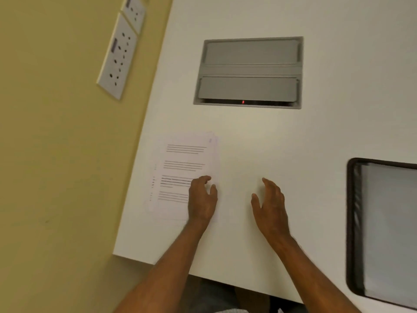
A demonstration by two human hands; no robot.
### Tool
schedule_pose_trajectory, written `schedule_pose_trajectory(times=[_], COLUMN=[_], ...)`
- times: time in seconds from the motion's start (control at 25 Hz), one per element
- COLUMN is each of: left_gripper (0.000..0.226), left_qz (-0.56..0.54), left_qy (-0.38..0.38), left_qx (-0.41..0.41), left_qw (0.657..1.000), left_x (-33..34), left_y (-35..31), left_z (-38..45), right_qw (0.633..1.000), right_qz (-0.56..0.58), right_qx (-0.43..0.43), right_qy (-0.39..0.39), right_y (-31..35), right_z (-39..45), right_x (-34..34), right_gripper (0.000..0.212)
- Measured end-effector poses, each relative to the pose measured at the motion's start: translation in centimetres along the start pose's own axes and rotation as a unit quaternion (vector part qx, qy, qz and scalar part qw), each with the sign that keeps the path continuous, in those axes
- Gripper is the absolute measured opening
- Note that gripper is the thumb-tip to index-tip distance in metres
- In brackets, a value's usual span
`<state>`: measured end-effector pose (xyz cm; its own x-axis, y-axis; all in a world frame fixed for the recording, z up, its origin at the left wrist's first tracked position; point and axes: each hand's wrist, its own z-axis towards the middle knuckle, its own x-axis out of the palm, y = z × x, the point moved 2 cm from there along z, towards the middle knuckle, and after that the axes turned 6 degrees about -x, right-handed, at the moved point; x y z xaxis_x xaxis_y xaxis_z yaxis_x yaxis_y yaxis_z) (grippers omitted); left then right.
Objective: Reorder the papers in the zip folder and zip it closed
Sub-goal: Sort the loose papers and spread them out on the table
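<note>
My left hand (202, 199) rests loosely curled on the papers (184, 175) to steady the stack, my right hand (269, 206) hovers open and empty beside it, the zip folder (383, 227) waiting well apart at right.

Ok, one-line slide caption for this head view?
Left hand rests on a stack of printed papers on a white desk; right hand hovers open; zip folder lies at right.
</note>
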<state>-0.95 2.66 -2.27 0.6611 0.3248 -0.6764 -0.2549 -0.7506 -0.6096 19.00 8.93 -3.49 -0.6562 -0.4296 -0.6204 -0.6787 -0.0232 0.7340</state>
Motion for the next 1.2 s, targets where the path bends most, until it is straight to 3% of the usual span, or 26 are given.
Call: schedule_pose_trajectory(times=[0.2,0.32,0.44,0.68,0.96,1.2], left_gripper=[0.048,0.068,0.073,0.067,0.06,0.069], left_qz=[0.046,0.075,0.077,0.028,0.058,0.044], left_qy=[-0.068,-0.057,-0.041,-0.016,-0.033,-0.059], left_qx=[-0.074,-0.142,-0.181,-0.203,-0.188,-0.203], left_qw=[0.994,0.985,0.98,0.979,0.98,0.976], left_x=[-7.8,-10.4,-11.2,-10.7,-9.5,-7.9], left_y=[6.7,9.3,10.1,10.2,9.2,7.9], left_z=[5.9,8.9,10.6,11.9,9.7,7.8], right_qw=[0.998,0.995,0.99,0.971,0.969,0.94], right_qz=[0.032,0.036,0.053,0.125,0.085,0.22], right_qx=[0.037,0.079,0.127,0.205,0.233,0.26], right_qy=[0.038,0.042,0.026,-0.019,-0.005,0.012], right_y=[5.9,8.3,9.3,10.0,10.3,9.6], right_z=[0.5,1.8,2.9,4.2,4.0,4.0], right_x=[8.2,11.2,13.0,14.1,13.5,12.6], right_gripper=[0.062,0.064,0.06,0.056,0.056,0.061])
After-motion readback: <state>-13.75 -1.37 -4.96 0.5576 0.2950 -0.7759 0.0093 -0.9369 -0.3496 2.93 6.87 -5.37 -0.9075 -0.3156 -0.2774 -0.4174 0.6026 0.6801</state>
